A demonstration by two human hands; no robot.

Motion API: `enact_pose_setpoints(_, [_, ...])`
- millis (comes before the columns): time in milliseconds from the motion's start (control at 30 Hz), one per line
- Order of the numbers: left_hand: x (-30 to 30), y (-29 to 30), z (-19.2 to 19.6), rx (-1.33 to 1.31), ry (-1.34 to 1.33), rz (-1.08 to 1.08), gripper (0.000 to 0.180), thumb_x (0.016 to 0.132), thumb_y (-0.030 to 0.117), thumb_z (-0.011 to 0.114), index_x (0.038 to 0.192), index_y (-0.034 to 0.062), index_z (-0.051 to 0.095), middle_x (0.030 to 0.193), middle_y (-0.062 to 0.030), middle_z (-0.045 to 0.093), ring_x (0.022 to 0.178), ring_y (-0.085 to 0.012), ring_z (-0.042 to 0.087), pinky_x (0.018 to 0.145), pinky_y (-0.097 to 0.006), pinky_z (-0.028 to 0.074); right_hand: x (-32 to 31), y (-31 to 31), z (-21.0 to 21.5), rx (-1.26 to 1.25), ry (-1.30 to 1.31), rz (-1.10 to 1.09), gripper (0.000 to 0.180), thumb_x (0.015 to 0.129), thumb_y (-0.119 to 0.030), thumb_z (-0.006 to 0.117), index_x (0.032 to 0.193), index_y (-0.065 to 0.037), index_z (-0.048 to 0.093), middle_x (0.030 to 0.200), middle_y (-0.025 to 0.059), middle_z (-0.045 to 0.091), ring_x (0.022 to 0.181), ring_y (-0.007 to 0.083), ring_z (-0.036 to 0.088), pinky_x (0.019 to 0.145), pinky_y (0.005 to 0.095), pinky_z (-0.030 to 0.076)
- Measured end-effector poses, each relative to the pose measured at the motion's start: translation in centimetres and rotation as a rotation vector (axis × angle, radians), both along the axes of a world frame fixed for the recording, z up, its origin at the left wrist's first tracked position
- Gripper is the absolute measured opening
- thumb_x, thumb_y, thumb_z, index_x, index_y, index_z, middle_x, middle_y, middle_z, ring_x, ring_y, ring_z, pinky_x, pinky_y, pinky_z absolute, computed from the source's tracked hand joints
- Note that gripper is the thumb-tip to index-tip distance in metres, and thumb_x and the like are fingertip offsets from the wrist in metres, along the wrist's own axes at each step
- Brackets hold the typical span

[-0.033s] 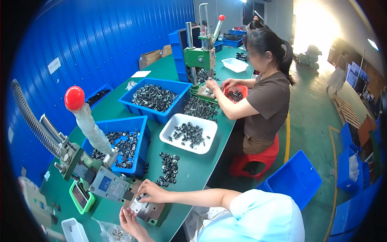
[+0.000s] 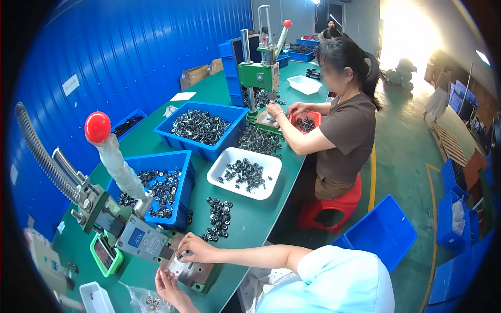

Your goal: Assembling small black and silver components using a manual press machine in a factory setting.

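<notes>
My right hand [image 2: 197, 249] pinches a small black round part [image 2: 182, 256] over the metal base plate [image 2: 200, 275] of a hand press. Just nearer, my left hand [image 2: 169, 288] has its fingertips drawn together at the plate's edge; what they hold, if anything, is too small to make out. The press head [image 2: 140, 238] stands left of both hands, its lever topped by a red ball [image 2: 97, 127]. Beyond my right hand, several black round parts [image 2: 218, 218] with metal centres lie loose on the green table [image 2: 248, 229].
A blue bin [image 2: 189, 180] and a white tray [image 2: 271, 180] of black parts stand farther along. A green-framed tray [image 2: 113, 265] and a plastic bag [image 2: 148, 300] lie near the press. To the right, a co-worker [image 2: 344, 125] sits at a second green press [image 2: 259, 76].
</notes>
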State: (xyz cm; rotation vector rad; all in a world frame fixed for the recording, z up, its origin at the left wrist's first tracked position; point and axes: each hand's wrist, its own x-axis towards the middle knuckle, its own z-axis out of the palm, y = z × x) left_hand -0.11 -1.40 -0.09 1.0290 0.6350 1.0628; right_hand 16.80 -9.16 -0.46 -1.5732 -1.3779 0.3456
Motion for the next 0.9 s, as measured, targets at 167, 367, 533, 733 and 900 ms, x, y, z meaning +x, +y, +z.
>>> enact_pose_setpoints(167, [-0.1,-0.6,0.0,-0.006,-0.004,-0.024,0.025,0.091,0.016,0.055,0.110,-0.0004,0.055,0.085,-0.0037,0.059,0.068,-0.0061,0.054,0.057,-0.015,0.046,-0.9,0.2,0.3,0.006,0.048,-0.057,0.021,0.073,-0.019,0.071,0.092,-0.010,0.070,0.096,0.0030,0.060,0.100,0.0231,0.042,0.091,0.0332,0.036])
enact_pose_setpoints(367, [-1.2,-0.9,-0.3,-0.015,0.030,-0.017,0.025,0.090,0.014,0.057,0.108,-0.0021,0.055,0.088,-0.0075,0.059,0.071,-0.0084,0.055,0.058,-0.017,0.047,-1.7,0.6,-1.1,0.214,0.061,-0.067,0.010,0.070,-0.018,0.070,0.078,-0.012,0.071,0.085,-0.0002,0.062,0.094,0.0212,0.046,0.085,0.0328,0.039])
enact_pose_setpoints(533, [-1.0,-1.5,-0.3,0.017,0.198,-0.031,0.034,0.086,0.011,0.061,0.114,-0.0070,0.054,0.098,-0.0107,0.061,0.082,-0.0133,0.058,0.070,-0.023,0.049,0.1,-2.0,-0.5,0.230,0.135,-0.166,0.011,0.075,-0.017,0.068,0.083,-0.012,0.071,0.086,0.0052,0.064,0.089,0.0224,0.056,0.081,0.0338,0.045])
enact_pose_setpoints(733, [1.6,-2.7,1.2,0.063,0.238,-0.205,0.031,0.086,0.012,0.061,0.109,-0.0079,0.058,0.092,-0.0128,0.064,0.077,-0.0179,0.064,0.066,-0.023,0.052,9.2,-8.0,5.9,0.390,-0.357,-0.606,0.009,0.076,-0.008,0.068,0.085,-0.007,0.068,0.089,0.0047,0.065,0.079,0.0147,0.059,0.068,0.0271,0.046])
enact_pose_setpoints(900, [3.0,-1.9,0.4,0.080,0.210,-0.181,0.025,0.085,0.010,0.062,0.102,-0.0073,0.062,0.085,-0.0109,0.065,0.074,-0.0148,0.063,0.067,-0.023,0.052,19.6,-10.8,6.0,0.261,-0.753,-1.029,0.016,0.076,-0.014,0.066,0.092,-0.010,0.067,0.086,0.0056,0.065,0.091,0.0243,0.053,0.083,0.0344,0.041])
